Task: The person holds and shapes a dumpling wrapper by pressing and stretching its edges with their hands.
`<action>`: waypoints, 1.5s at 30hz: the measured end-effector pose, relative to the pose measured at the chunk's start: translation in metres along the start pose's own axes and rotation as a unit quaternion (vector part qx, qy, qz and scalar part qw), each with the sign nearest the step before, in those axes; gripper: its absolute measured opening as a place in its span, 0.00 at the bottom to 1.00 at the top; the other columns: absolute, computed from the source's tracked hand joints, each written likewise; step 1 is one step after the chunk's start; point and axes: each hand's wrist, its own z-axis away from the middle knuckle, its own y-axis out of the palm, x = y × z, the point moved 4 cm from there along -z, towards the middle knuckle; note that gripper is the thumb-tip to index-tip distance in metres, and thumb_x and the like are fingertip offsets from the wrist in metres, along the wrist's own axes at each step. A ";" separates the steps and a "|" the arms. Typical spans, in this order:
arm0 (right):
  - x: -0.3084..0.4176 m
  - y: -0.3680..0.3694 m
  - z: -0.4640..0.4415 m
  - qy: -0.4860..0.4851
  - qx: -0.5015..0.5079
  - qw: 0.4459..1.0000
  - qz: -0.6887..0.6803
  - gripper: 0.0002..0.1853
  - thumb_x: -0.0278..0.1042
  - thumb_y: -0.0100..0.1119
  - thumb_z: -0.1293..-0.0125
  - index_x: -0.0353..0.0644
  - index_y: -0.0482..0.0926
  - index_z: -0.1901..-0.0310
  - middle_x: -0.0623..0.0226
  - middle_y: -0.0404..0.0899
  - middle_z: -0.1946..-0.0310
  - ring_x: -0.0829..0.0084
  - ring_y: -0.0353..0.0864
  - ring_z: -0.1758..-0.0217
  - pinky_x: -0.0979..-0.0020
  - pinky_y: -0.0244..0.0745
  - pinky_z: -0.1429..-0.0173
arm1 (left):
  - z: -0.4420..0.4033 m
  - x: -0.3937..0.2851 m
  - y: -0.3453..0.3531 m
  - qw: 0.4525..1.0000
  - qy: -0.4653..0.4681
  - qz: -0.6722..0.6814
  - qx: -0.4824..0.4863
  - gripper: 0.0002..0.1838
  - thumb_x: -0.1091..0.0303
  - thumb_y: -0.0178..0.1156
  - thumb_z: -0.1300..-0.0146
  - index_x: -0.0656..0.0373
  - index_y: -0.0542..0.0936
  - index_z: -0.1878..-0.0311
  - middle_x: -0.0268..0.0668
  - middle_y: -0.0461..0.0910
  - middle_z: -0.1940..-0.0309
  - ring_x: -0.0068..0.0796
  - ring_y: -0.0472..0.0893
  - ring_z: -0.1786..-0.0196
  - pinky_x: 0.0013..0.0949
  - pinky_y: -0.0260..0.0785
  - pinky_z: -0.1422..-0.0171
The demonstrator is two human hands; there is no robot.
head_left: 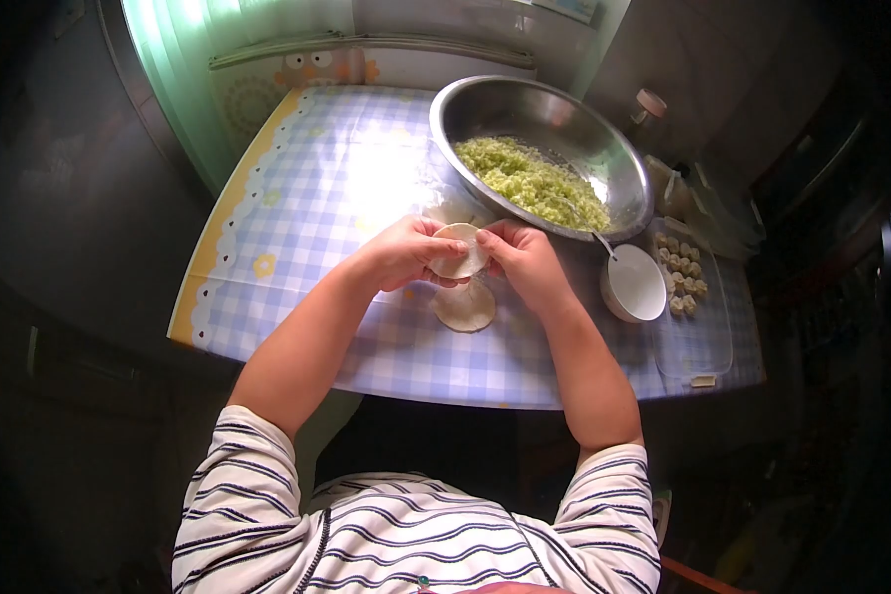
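Observation:
A round, pale dough wrapper (457,251) is held between my two hands above the checked tablecloth. My left hand (412,254) grips its left side, with the thumb on top. At its right edge, my right hand (516,255) pinches it between thumb and fingers. Just below my hands, more round wrappers (464,308) lie on the cloth. Beyond them stands a large metal bowl (619,139) with chopped green filling (530,183) in it.
Right of my hands is a white bowl (636,284), with a utensil handle near its rim. A clear tray (698,346) at the table's right holds several small dumplings (681,272). A lidded jar (648,107) stands behind the metal bowl.

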 end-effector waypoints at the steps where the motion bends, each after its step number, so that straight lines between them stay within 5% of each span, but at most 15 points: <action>1: 0.000 0.000 0.000 -0.005 0.002 1.000 0.004 0.12 0.37 0.57 0.38 0.35 0.79 0.68 0.70 0.76 0.77 0.83 0.69 0.77 0.81 0.65 0.71 | 0.000 0.000 0.000 1.000 -0.005 -0.003 -0.001 0.18 0.65 0.60 0.41 0.69 0.74 0.53 0.42 0.78 0.59 0.32 0.79 0.58 0.33 0.77 0.56; 45: -0.002 -0.003 -0.002 -0.007 0.001 1.000 -0.029 0.10 0.34 0.57 0.38 0.34 0.78 0.63 0.69 0.78 0.72 0.82 0.71 0.73 0.80 0.66 0.69 | 0.001 -0.003 -0.001 0.999 -0.019 0.018 -0.019 0.17 0.61 0.53 0.36 0.67 0.74 0.55 0.45 0.78 0.60 0.35 0.80 0.59 0.37 0.76 0.54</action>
